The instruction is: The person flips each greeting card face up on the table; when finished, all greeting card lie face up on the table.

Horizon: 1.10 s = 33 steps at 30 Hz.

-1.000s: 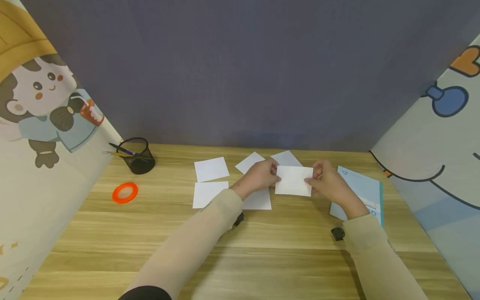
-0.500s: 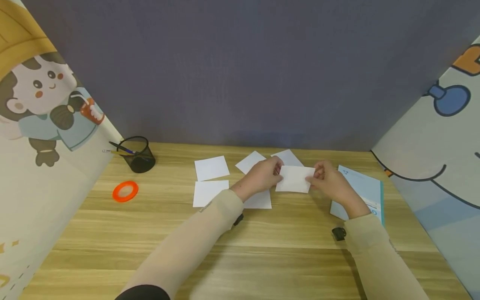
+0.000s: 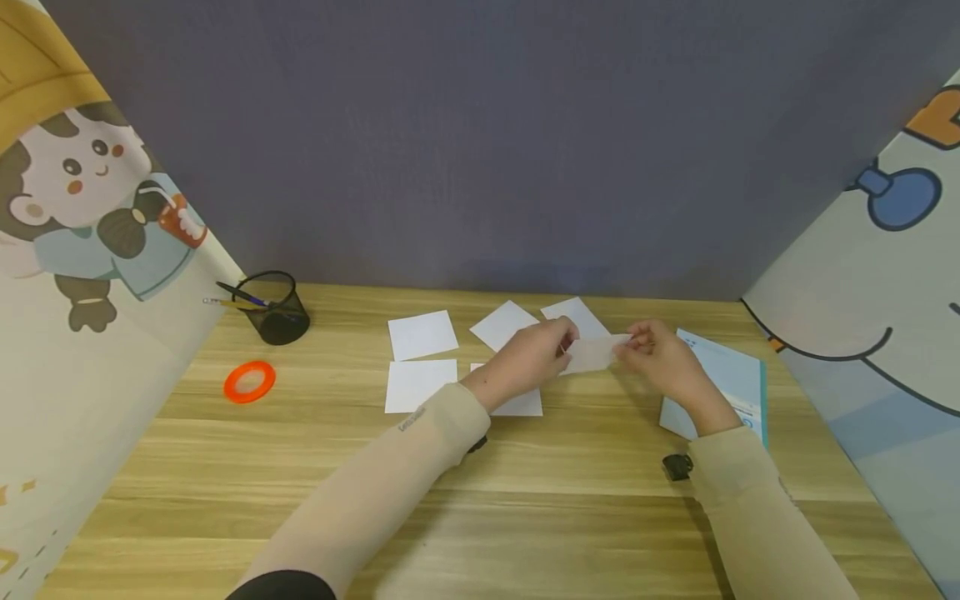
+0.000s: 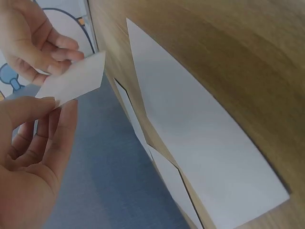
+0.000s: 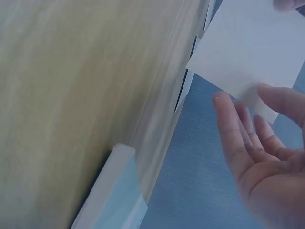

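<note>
White rectangular paper card point(image 3: 594, 354) is being pinched at opposite ends by the left hand point(image 3: 527, 357) and the right hand point(image 3: 665, 364).

wht card point(image 3: 595, 353), blk mesh cup point(image 3: 283, 325), org ring point(image 3: 240, 397), brn wood-grain tbl point(image 3: 585, 525)

The table point(image 3: 570, 508) bears white cards point(image 3: 423, 335), mesh cup point(image 3: 283, 323), orange ring point(image 3: 248, 397) and booklet point(image 3: 726, 371).

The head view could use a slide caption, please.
Left hand and right hand hold a white card above a wooden table.
</note>
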Tool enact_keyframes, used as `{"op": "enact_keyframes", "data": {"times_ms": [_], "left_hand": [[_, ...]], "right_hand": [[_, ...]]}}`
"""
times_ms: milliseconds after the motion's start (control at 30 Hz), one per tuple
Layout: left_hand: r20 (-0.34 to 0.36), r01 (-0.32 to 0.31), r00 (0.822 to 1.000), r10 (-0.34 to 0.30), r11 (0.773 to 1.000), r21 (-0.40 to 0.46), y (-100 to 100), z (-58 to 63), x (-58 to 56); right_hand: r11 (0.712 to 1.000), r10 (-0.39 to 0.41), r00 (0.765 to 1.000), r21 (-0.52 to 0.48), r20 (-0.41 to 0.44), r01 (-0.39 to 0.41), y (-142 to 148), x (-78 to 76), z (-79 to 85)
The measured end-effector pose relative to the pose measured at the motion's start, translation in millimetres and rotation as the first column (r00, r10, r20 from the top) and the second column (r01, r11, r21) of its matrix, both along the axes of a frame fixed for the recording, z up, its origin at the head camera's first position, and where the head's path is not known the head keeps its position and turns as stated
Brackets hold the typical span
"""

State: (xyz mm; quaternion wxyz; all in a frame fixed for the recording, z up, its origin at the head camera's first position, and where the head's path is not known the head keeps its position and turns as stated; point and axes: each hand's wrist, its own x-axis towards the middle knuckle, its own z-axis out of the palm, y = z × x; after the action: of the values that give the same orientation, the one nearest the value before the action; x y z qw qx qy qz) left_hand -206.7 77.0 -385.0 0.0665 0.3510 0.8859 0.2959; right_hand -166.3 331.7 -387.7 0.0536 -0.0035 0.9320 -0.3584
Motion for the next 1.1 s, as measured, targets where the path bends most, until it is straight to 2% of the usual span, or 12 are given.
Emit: {"op": "enact_keyframes", "data": {"times_ms": [67,167,267,367,633,733,800,867,933,1100], "left_hand": [[-0.03,0.018,0.999,-0.018,1.0,-0.007,0.8,0.0,2.5],[-0.119,0.053,0.991,-0.057,0.998,-0.032,1.3,0.7,7.0],[-0.242,0.091,0.965,-0.103,0.994,-0.06,1.4,1.4,11.5],[-0.344,0.114,0.929,-0.134,0.99,-0.077,1.7,1.9,15.3],[-0.483,0.114,0.863,-0.145,0.989,-0.094,2.7,1.3,21.9],[-0.512,0.11,0.846,-0.145,0.989,-0.098,3.4,1.7,22.9],[-0.521,0.103,0.842,-0.143,0.989,-0.105,3.4,2.1,23.5],[-0.522,0.098,0.841,-0.142,0.989,-0.112,3.2,2.4,24.1],[-0.519,0.094,0.843,-0.141,0.989,-0.114,2.9,2.2,24.0],[-0.503,0.105,0.851,-0.152,0.987,-0.121,1.8,1.4,22.8]], "right_hand": [[1.0,-0.009,1.0,-0.017,-0.006,0.009,0.6,0.0,-0.7],[0.998,-0.021,0.999,-0.063,-0.024,0.019,0.7,-0.2,-1.3],[0.992,-0.04,0.998,-0.12,-0.041,0.035,-0.9,0.0,-1.1],[0.987,-0.046,0.998,-0.154,-0.053,0.038,-1.7,0.4,-0.9],[0.972,-0.046,0.999,-0.232,-0.026,0.039,-1.8,1.4,-1.7],[0.962,-0.036,0.999,-0.27,0.011,0.038,-0.5,0.5,-2.4],[0.952,-0.03,0.999,-0.305,0.044,0.042,1.2,-0.8,-3.4],[0.933,-0.013,0.997,-0.358,0.07,0.037,3.9,-2.6,-5.3],[0.902,0.013,0.996,-0.431,0.088,0.027,6.6,-4.5,-7.5],[0.775,0.099,0.983,-0.631,0.155,0.021,14.9,-9.2,-13.5]]}}
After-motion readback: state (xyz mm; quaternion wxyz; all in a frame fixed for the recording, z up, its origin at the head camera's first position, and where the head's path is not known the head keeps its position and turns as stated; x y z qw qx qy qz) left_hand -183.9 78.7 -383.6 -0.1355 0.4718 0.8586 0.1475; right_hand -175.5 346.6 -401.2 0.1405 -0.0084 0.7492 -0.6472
